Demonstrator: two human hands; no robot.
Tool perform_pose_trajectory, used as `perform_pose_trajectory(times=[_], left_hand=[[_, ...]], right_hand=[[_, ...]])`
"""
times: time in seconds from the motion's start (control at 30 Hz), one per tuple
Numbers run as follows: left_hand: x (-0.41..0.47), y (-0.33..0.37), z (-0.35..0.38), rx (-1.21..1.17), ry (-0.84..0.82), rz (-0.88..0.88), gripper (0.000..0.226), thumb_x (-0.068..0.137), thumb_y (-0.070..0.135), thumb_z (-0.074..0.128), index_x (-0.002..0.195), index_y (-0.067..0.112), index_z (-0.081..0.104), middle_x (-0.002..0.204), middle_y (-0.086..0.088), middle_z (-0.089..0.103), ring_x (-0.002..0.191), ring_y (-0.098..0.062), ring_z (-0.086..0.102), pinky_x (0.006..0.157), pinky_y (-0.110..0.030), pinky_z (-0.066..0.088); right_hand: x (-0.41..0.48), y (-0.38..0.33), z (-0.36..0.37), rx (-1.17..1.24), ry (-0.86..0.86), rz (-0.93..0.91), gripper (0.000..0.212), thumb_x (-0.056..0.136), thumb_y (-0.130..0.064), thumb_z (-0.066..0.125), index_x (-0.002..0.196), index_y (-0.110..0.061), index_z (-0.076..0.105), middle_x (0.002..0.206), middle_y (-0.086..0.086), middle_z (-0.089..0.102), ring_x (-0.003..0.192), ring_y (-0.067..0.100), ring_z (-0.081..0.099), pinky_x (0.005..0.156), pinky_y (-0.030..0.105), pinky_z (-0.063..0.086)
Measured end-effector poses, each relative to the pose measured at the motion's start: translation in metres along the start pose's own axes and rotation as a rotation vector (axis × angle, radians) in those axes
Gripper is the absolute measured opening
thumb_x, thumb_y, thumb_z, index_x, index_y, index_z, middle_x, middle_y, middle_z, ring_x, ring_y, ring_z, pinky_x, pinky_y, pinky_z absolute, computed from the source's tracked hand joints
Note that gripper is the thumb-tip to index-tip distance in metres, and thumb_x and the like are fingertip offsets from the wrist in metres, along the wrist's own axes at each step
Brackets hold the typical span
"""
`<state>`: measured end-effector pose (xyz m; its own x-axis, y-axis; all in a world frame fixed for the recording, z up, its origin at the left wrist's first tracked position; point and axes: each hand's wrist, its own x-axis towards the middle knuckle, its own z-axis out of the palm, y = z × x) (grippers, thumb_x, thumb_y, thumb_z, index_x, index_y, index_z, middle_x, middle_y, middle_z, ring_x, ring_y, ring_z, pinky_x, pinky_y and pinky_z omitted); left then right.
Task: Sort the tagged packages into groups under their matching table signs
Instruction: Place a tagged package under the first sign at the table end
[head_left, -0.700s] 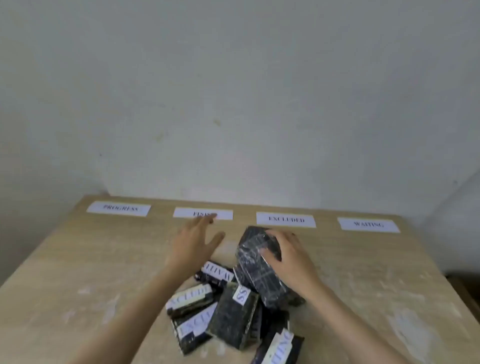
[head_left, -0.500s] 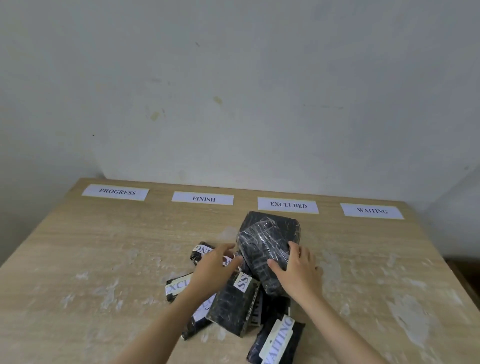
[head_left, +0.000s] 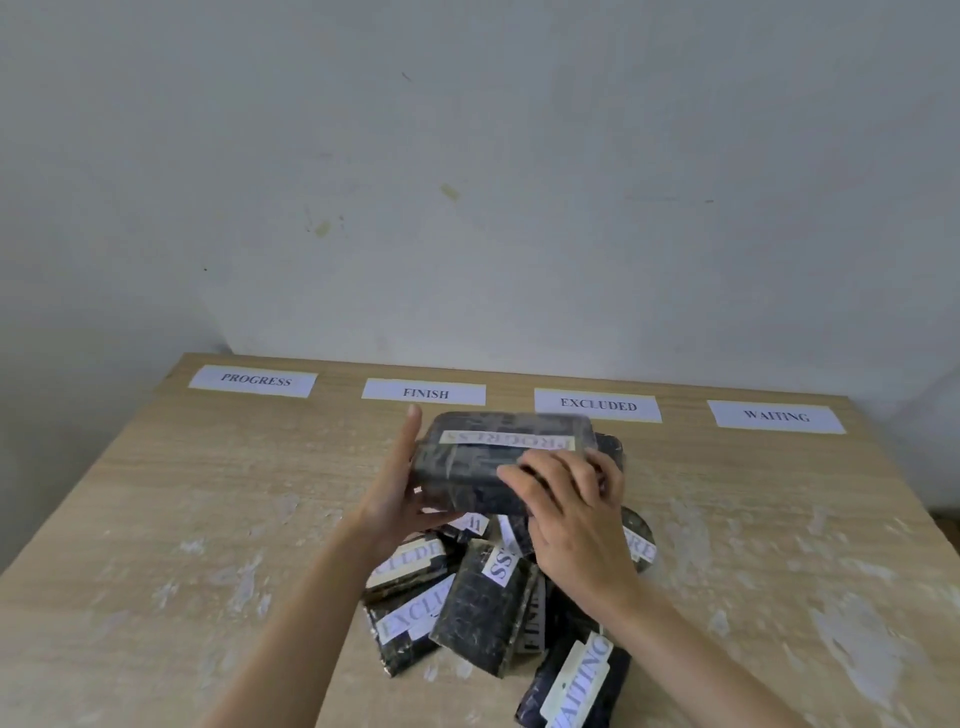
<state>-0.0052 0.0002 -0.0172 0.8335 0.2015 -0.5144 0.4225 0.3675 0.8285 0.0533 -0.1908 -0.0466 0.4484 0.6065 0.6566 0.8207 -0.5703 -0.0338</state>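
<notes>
A black plastic-wrapped package (head_left: 467, 460) with an upside-down PROGRESS tag is lifted above the pile, held between both hands. My left hand (head_left: 397, 493) grips its left end and underside. My right hand (head_left: 576, 519) lies over its front right part. Below lies a heap of several black packages (head_left: 483, 608), with tags reading EXCLUDED, WAITING and parts of others. Along the table's far edge are white signs: PROGRESS (head_left: 253, 380), FINISH (head_left: 424, 393), EXCLUDED (head_left: 597, 405) and WAITING (head_left: 776, 416).
The wooden table (head_left: 182, 519) has pale scuffed patches and stands against a grey-white wall (head_left: 467, 182). A WAITING-tagged package (head_left: 576, 686) lies at the near edge of the pile. The table's left and right edges run out of frame.
My left hand came back from the FINISH sign to the pile and took hold of the package. Both hands lifted and turned it, so its PROGRESS tag now faces up.
</notes>
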Motion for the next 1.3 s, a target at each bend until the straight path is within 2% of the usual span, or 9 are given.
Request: perform_pose_trajectory(times=[0.13,0.33,0.5,0.6,0.73,0.93,1.03,1.17,1.3], left_hand=[[-0.017,-0.001,-0.035,-0.011,0.185,0.001,0.036,0.091,0.039,0.056,0.116,0.013,0.057,0.109,-0.015,0.066,0.086,-0.023,0.066,0.065,-0.033,0.056],[-0.024,-0.024,-0.095,-0.177,0.351,-0.008,0.031,0.091,0.027,0.059,0.117,0.01,0.052,0.102,-0.013,0.062,0.08,-0.025,0.064,0.057,-0.032,0.054],[-0.018,-0.037,-0.125,-0.283,0.297,-0.036,0.043,0.085,0.016,0.064,0.124,0.011,0.046,0.106,-0.016,0.063,0.08,-0.029,0.069,0.062,-0.035,0.058],[-0.002,-0.034,-0.107,-0.252,0.184,-0.042,0.045,0.083,0.015,0.07,0.123,0.013,0.05,0.107,-0.016,0.068,0.087,-0.029,0.072,0.072,-0.038,0.059],[0.025,-0.029,-0.092,-0.231,0.216,-0.055,0.046,0.084,0.023,0.067,0.125,0.007,0.051,0.108,-0.014,0.067,0.096,-0.026,0.066,0.078,-0.039,0.055],[0.025,-0.042,-0.139,-0.333,0.198,-0.127,0.055,0.087,0.016,0.063,0.134,0.001,0.04,0.114,-0.02,0.065,0.092,-0.028,0.067,0.067,-0.035,0.058],[0.021,-0.05,-0.179,-0.43,0.374,-0.081,0.061,0.085,0.011,0.066,0.139,0.004,0.037,0.111,-0.023,0.066,0.087,-0.029,0.068,0.066,-0.036,0.061],[0.026,-0.048,-0.23,-0.445,0.614,0.005,0.074,0.081,0.009,0.072,0.138,0.023,0.026,0.112,-0.02,0.064,0.084,-0.029,0.067,0.067,-0.036,0.057],[0.055,-0.037,-0.257,-0.459,0.784,0.042,0.084,0.078,0.012,0.077,0.143,0.021,0.024,0.123,-0.013,0.056,0.105,-0.028,0.063,0.069,-0.034,0.056]], right_hand=[[0.004,-0.017,0.018,0.0,-0.022,-0.1,0.05,0.072,-0.008,0.063,0.113,-0.03,0.047,0.127,-0.002,0.043,0.122,0.023,0.04,0.103,0.056,0.026],[0.01,-0.051,0.049,0.142,-0.308,0.073,0.045,0.084,-0.046,0.058,0.123,-0.026,0.047,0.135,-0.001,0.049,0.127,0.022,0.041,0.105,0.045,0.028],[0.039,-0.089,0.061,0.7,-0.517,0.657,0.057,0.089,-0.056,0.047,0.135,-0.024,0.036,0.125,-0.012,0.05,0.112,0.002,0.047,0.098,0.029,0.037],[0.057,-0.099,0.072,1.056,-0.554,1.076,0.069,0.076,-0.07,0.047,0.132,-0.031,0.033,0.109,-0.006,0.06,0.097,0.011,0.063,0.091,0.044,0.052],[0.074,-0.084,0.073,1.207,-0.425,1.246,0.036,0.094,-0.042,0.05,0.127,-0.036,0.039,0.106,0.0,0.064,0.089,0.017,0.068,0.068,0.036,0.059],[0.098,-0.082,0.098,1.085,-0.596,1.123,0.038,0.094,-0.054,0.04,0.12,-0.033,0.056,0.12,-0.007,0.063,0.109,0.021,0.062,0.093,0.045,0.052],[0.104,-0.11,0.122,0.961,-0.723,0.988,0.049,0.096,-0.052,0.038,0.132,-0.022,0.05,0.127,-0.011,0.05,0.119,0.015,0.05,0.092,0.028,0.038],[0.087,-0.135,0.163,0.494,-1.022,0.569,0.051,0.096,-0.046,0.042,0.14,-0.02,0.039,0.146,0.003,0.036,0.131,0.023,0.039,0.101,0.037,0.04],[0.076,-0.137,0.177,0.215,-1.029,0.341,0.05,0.097,-0.038,0.041,0.143,-0.019,0.034,0.151,0.002,0.032,0.14,0.022,0.026,0.111,0.041,0.03]])
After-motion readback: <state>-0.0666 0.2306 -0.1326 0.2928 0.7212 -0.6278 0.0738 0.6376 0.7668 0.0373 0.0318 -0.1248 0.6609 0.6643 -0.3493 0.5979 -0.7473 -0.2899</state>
